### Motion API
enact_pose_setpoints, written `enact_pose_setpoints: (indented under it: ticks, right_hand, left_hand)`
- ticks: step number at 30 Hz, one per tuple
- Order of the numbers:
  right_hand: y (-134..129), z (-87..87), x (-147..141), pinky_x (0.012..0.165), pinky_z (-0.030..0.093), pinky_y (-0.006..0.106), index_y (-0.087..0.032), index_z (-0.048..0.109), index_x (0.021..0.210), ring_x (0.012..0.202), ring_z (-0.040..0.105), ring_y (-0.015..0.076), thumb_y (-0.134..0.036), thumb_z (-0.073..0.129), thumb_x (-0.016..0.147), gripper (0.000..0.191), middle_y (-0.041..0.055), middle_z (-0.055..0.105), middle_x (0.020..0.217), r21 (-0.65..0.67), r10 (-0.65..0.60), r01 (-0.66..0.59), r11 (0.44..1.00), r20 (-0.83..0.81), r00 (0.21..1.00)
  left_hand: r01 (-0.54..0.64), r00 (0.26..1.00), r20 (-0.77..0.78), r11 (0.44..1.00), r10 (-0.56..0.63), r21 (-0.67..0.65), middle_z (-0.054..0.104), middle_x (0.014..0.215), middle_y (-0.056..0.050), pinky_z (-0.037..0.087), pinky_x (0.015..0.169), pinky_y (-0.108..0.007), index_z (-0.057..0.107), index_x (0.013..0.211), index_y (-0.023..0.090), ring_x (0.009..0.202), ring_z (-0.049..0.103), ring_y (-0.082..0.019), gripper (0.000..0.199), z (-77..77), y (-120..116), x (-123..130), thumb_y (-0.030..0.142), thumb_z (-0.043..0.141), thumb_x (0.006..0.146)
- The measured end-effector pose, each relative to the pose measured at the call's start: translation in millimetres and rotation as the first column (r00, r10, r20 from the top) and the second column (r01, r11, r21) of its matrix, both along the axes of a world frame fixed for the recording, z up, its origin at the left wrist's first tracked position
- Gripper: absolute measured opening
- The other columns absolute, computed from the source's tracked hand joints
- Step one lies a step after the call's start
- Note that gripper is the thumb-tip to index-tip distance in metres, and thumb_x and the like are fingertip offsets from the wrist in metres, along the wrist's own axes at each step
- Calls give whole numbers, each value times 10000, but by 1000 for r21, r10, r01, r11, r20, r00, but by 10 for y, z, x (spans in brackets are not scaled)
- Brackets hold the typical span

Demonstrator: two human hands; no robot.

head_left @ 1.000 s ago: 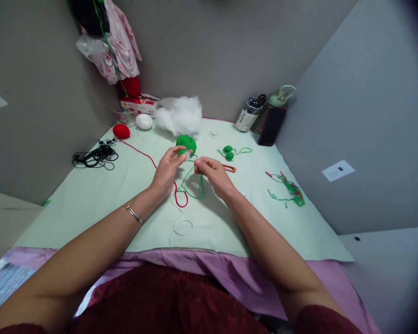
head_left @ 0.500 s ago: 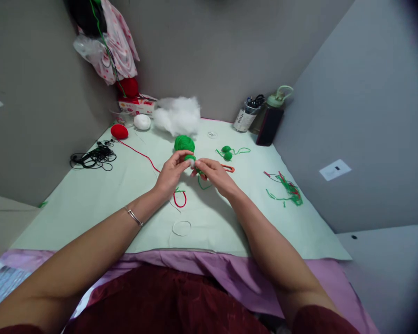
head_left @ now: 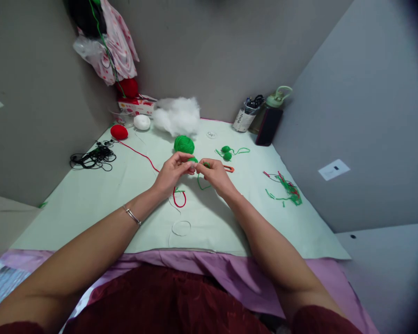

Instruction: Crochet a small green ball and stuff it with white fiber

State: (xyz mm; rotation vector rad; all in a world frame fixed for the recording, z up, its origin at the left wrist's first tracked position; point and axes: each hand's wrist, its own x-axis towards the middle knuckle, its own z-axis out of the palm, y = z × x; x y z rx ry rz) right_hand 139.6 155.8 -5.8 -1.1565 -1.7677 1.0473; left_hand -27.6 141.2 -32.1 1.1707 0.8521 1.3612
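Observation:
Over the middle of the pale green table, my left hand (head_left: 172, 172) is closed on a small green crocheted piece (head_left: 192, 160) with a bit of white stuffing at its near edge. My right hand (head_left: 214, 175) meets it from the right, thumb and fingers pinched at the stuffing and the piece's edge. A green yarn tail (head_left: 200, 183) hangs below the right fingers to the table. Just behind my left hand lies a green yarn ball (head_left: 184, 144). An orange tool (head_left: 229, 169) is partly hidden behind my right hand.
White stuffing (head_left: 177, 116), a white ball (head_left: 141, 122) and a red ball (head_left: 119, 132) lie at the back left, near tangled black cord (head_left: 94, 157). Two small green pieces (head_left: 226, 153), yarn scraps (head_left: 292, 192), a pen cup (head_left: 244, 118) and a phone (head_left: 269, 126) are rightward.
The green piece has turned and shifted slightly right between my fingers, and less white stuffing shows. My right fingers have closed in on its edge.

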Motion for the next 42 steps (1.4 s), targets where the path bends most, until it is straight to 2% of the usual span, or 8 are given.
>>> enact_pose_setpoints:
  ticks: [4,9,13,21,26,30,36,42]
  right_hand:
    - [-47,21,-16,589,264,286,-216,520,629,582,334,123,-579,582,897,454,-57,390,570,49,-11,7,999,86,996]
    - [-165,34,-101,648,265,299,-222,557,695,626,397,149,-332,591,910,244,-35,479,603,136,-60,34,990,191,980]
    - [-163,21,-127,649,277,293,-224,538,685,620,412,150,-312,578,907,242,-37,482,600,157,-89,57,986,207,974]
    - [-53,26,-86,590,280,279,-214,536,671,587,368,127,-559,567,916,424,-49,466,588,136,-166,144,980,166,972]
    - [-99,107,-54,611,303,277,-211,550,710,600,391,131,-407,547,937,300,-50,481,598,132,-95,70,989,194,976]
    - [-172,150,-78,628,312,280,-216,563,732,610,432,146,-271,534,913,191,-35,524,621,124,-56,24,992,257,965]
    - [-250,93,-198,661,285,307,-229,585,781,661,489,193,-214,528,905,137,16,617,699,178,-130,71,982,349,928]
    - [-209,44,-181,670,267,298,-238,586,803,669,489,186,-200,628,838,66,0,612,697,219,-125,48,975,356,926]
  left_hand:
    - [-47,998,-50,999,47,8,696,705,22,566,679,-286,637,963,185,630,682,-133,208,-16,18,-6,240,776,818]
    - [-122,989,-84,992,124,26,645,669,62,517,559,-246,561,844,201,518,632,-100,216,-60,71,-4,133,754,775]
    - [-142,987,-76,989,145,47,641,718,60,543,574,-253,536,836,207,534,648,-95,207,-68,82,6,134,727,805]
    - [-28,999,-28,998,30,55,669,878,26,637,733,-320,539,932,205,702,731,-128,283,-36,-7,27,318,784,849]
    - [0,1000,-23,1000,0,7,663,819,36,636,687,-307,529,911,206,636,718,-121,361,-46,27,-8,380,827,808]
    - [-25,999,-47,1000,24,-13,659,759,49,608,619,-286,506,865,216,585,700,-124,364,-66,59,-8,316,843,771]
    - [-133,988,-86,991,130,-31,590,649,89,482,485,-209,495,784,224,483,612,-91,332,-83,95,34,137,807,712]
    - [-60,998,-27,991,58,-117,646,632,47,537,510,-242,506,771,218,530,645,-129,223,-27,38,4,169,723,759]
